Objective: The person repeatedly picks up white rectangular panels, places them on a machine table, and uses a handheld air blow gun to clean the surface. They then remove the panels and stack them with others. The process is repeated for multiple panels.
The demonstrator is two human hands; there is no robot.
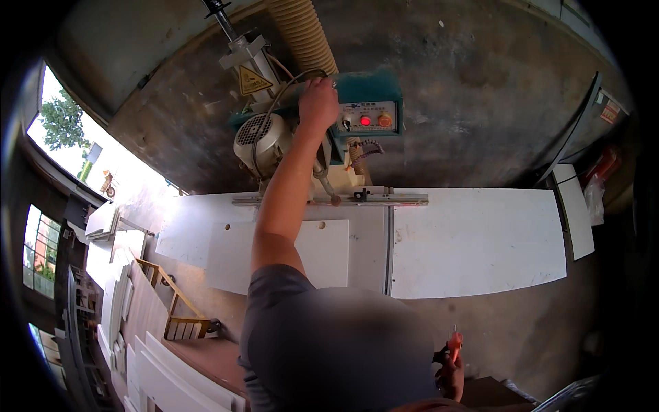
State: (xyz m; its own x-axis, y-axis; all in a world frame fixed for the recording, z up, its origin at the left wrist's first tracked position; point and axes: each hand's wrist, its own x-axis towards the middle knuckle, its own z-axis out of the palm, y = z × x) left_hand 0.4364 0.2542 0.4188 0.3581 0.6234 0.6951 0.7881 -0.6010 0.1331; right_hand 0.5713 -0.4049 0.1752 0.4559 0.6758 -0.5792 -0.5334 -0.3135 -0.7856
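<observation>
My left arm stretches forward to a green boring machine point(374, 84). My left hand point(319, 99) lies at the top left of its housing, fingers curled over; what they grip is hidden. A dark cable point(273, 103) loops past that hand, near the grey motor point(264, 141). Below my forearm, a white board point(326, 257) with two round holes near its far edge lies on the white worktable point(480, 240). Low at the right, my right hand point(450, 378) is closed around an orange hand tool point(454, 341) with a thin metal tip; its exact kind is unclear.
A control panel point(367, 118) has a lit red light and knobs. A metal fence point(371, 200) runs along the table's far side. A ribbed hose point(302, 31) rises above the machine. White panels point(117, 302) and a yellow-framed cart point(180, 299) stand at left.
</observation>
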